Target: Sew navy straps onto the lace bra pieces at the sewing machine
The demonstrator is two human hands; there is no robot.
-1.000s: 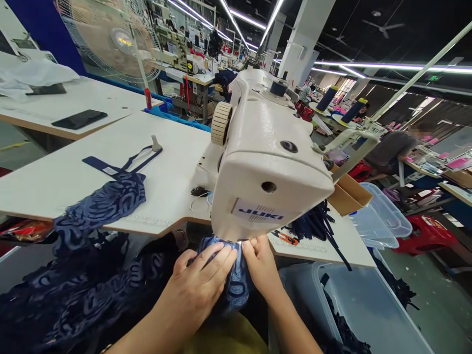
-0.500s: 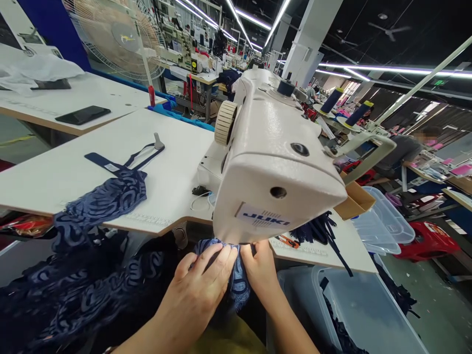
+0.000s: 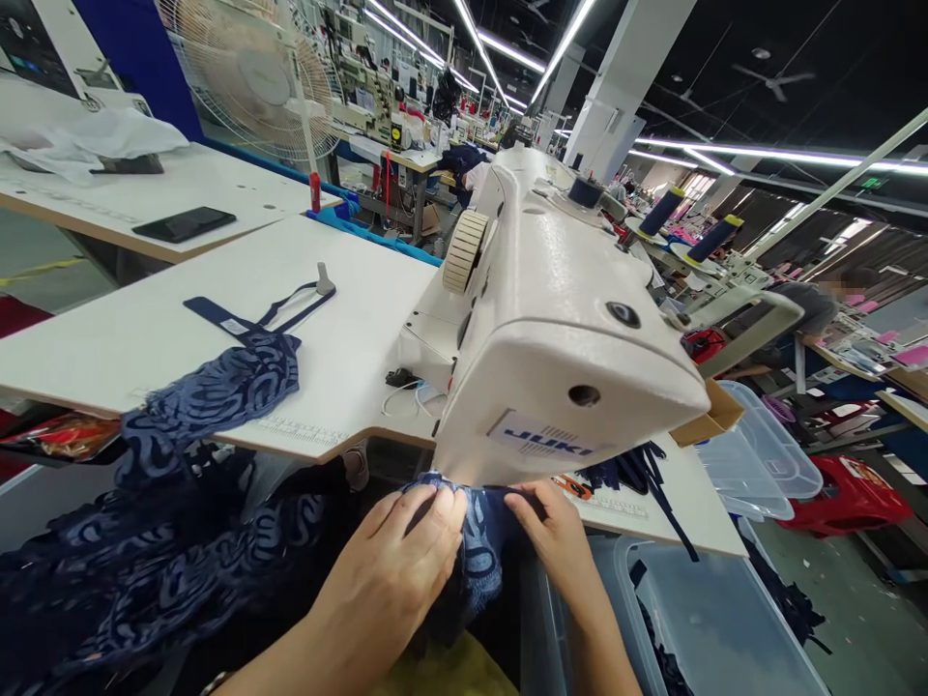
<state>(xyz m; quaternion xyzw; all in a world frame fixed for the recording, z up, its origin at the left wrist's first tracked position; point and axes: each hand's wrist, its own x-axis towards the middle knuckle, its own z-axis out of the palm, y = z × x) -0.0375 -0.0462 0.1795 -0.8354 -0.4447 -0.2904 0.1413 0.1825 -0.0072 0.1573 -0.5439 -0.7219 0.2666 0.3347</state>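
Hands (image 3: 464,541) work navy lace (image 3: 482,551) at a white-topped table (image 3: 355,329), factory behind.

Blue patterned lace fabric (image 3: 482,551), partly bunched

"JUKI" stands in blue on the sewing machine (image 3: 572,358)'s label (image 3: 545,437), above the right hand (image 3: 557,532). Other lettering is illegible.

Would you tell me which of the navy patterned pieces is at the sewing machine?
The held piece, gripped by the left hand and right hand; the second piece lies partly on the white tabletop.
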